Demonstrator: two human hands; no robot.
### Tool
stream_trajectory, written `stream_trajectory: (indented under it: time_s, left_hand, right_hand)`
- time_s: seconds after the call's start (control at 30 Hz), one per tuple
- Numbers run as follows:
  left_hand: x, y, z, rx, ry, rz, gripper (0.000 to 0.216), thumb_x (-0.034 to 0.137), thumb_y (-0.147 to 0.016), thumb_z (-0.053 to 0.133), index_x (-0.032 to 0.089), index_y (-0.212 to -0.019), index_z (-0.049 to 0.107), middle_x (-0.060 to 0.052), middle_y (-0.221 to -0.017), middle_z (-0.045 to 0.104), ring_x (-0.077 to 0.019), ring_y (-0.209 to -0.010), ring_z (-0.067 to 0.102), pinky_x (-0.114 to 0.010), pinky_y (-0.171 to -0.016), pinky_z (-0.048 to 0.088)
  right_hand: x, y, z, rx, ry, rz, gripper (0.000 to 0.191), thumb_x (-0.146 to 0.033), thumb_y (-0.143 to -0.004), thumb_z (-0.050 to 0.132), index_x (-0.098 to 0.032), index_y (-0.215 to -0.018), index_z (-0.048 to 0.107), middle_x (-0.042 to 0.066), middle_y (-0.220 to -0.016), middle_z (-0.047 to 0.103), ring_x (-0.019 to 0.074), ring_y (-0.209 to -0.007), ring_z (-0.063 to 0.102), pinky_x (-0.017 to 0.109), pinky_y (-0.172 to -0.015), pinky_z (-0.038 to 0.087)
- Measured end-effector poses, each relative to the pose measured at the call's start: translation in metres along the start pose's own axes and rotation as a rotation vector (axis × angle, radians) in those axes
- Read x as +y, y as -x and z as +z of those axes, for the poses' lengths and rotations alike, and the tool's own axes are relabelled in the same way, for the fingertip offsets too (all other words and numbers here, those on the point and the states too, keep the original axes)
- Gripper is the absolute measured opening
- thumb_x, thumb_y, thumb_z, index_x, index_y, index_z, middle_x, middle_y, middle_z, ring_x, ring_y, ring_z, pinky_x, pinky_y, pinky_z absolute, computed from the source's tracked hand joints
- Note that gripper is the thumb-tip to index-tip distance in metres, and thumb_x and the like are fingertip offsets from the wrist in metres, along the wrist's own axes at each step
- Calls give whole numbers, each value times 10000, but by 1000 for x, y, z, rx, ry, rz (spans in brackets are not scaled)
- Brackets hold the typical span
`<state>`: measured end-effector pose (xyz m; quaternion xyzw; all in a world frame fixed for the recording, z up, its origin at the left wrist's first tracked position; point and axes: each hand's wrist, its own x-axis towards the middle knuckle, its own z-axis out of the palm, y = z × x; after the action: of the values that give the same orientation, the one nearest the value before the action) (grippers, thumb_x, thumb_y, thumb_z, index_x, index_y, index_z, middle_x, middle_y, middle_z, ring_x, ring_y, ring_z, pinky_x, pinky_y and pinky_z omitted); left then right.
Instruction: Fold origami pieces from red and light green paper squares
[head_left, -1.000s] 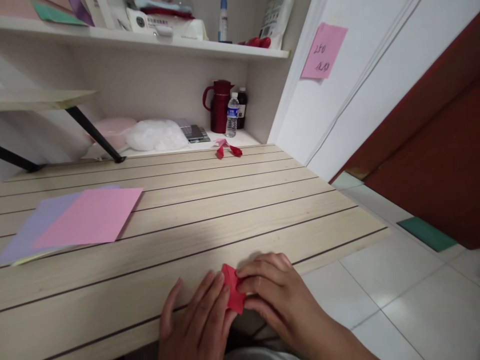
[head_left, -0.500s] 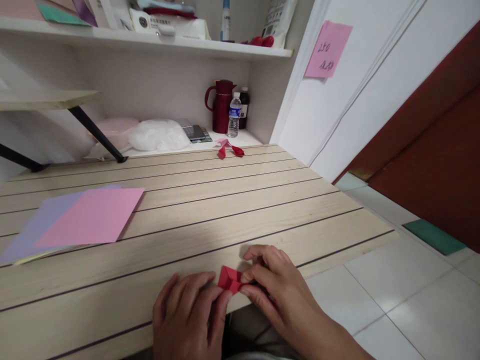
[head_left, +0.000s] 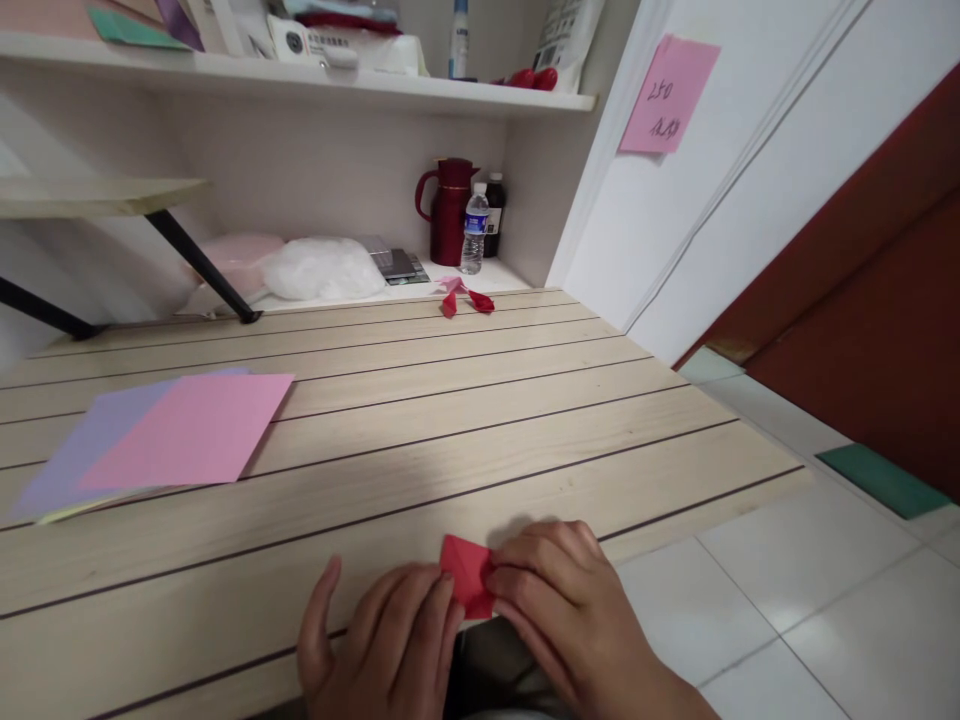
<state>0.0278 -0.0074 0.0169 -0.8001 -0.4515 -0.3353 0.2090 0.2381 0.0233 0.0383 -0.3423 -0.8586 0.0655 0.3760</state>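
A small folded piece of red paper (head_left: 468,572) lies at the front edge of the slatted wooden table (head_left: 420,450), creases showing on its upper face. My left hand (head_left: 390,635) grips its left side between thumb and fingertips, the little finger lifted away. On the right side, my right hand (head_left: 562,595) pinches the paper's edge with fingers curled together. Parts of the paper's lower and right edges are hidden under the fingers.
Pink and lilac paper sheets (head_left: 195,430) lie at the left. Small red folded pieces (head_left: 480,301) sit at the back, before a dark red jug (head_left: 450,215) and a water bottle (head_left: 474,230). A black-legged stand (head_left: 202,265) is at the back left.
The red paper has been turned or refolded, so its open pocket no longer shows. My right fingers have closed in tighter, and my left little finger has spread outward. The view has shifted slightly.
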Motion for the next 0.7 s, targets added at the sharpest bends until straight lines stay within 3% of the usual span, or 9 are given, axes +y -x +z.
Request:
stream_trajectory:
  time_s: [0.13,0.23,0.33,0.4,0.5,0.7]
  left_hand:
    - [-6,-2,-5,-56,11,87,223,182,-900,586,223,-1088,699,49,-1006,783,-120,-876,723,-468,-1245,39]
    - [-11,-4,-10,-114,76,85,258,363,-901,630,235,-1118,684,48,-1044,778,-125,-920,719,-438,-1249,6]
    - [-12,-5,-12,-155,97,104,407,514,-837,674,228,-1126,679,32,-1062,776,-139,-936,718,-405,-1250,4]
    - [-11,-5,-11,-146,90,84,349,458,-839,691,240,-1111,681,48,-1039,779,-132,-922,720,-401,-1251,10]
    - [-8,-3,-9,-121,68,65,258,352,-855,678,258,-1096,680,68,-1010,780,-129,-896,725,-423,-1254,21]
    - [-8,-2,-10,-138,85,32,286,334,-836,694,275,-1115,669,77,-1020,778,-133,-903,724,-412,-1254,22]
  right_hand:
    - [3,6,-6,-66,31,-15,221,-261,-1004,517,-172,-1176,623,74,-1043,679,214,-954,572,357,-794,410]
    - [8,8,-10,-158,113,-37,307,-339,-984,558,-198,-1255,598,104,-1233,630,260,-1134,535,404,-897,420]
    - [10,6,-10,-182,158,-49,253,-360,-971,577,-232,-1181,635,64,-1328,611,291,-1267,460,478,-1041,335]
    - [8,5,-8,-140,142,-43,191,-347,-976,570,-240,-1108,658,24,-1258,665,268,-1237,492,471,-1077,295]
    - [3,5,-5,-66,76,-31,169,-335,-996,536,-249,-1045,673,-6,-1118,722,220,-1097,574,419,-1022,345]
    - [-2,-2,-7,-86,-78,103,147,-272,-994,528,-247,-995,674,6,-1048,717,207,-994,589,384,-857,401]
